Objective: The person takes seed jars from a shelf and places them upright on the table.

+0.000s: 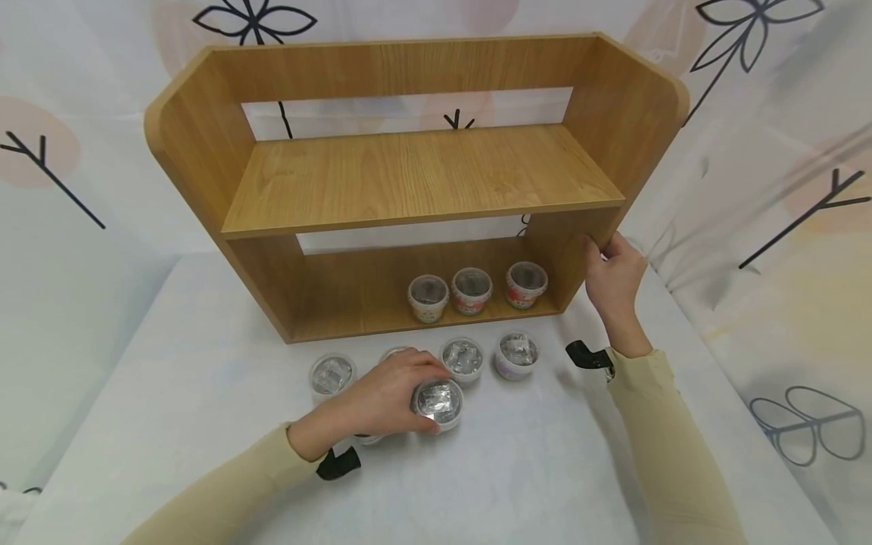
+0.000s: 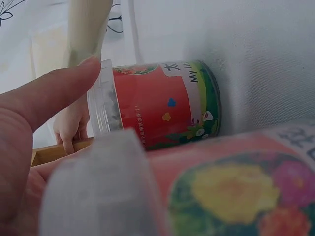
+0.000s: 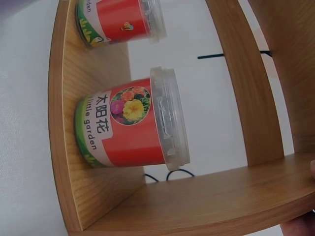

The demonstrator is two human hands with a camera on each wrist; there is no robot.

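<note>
My left hand (image 1: 388, 393) grips a small lidded seed cup (image 1: 438, 403) near the front of the table. In the left wrist view the thumb lies against the clear lid of this red-labelled cup (image 2: 157, 103), and its base is close to the white tabletop. A second cup (image 2: 236, 191) with a flower picture is blurred in the foreground. At the right, my right hand (image 1: 616, 280) holds the edge of the wooden shelf's side panel (image 1: 579, 242). One shelved cup (image 3: 130, 125) stands upright near that panel, with flowers printed on its red label.
The two-tier wooden shelf (image 1: 422, 174) stands at the back of the white table (image 1: 518, 469). Three cups (image 1: 471, 291) line the right part of its lower board. Before it stand several more lidded cups (image 1: 516, 356), some partly hidden by the left hand. Patterned cloth (image 1: 749, 189) hangs behind.
</note>
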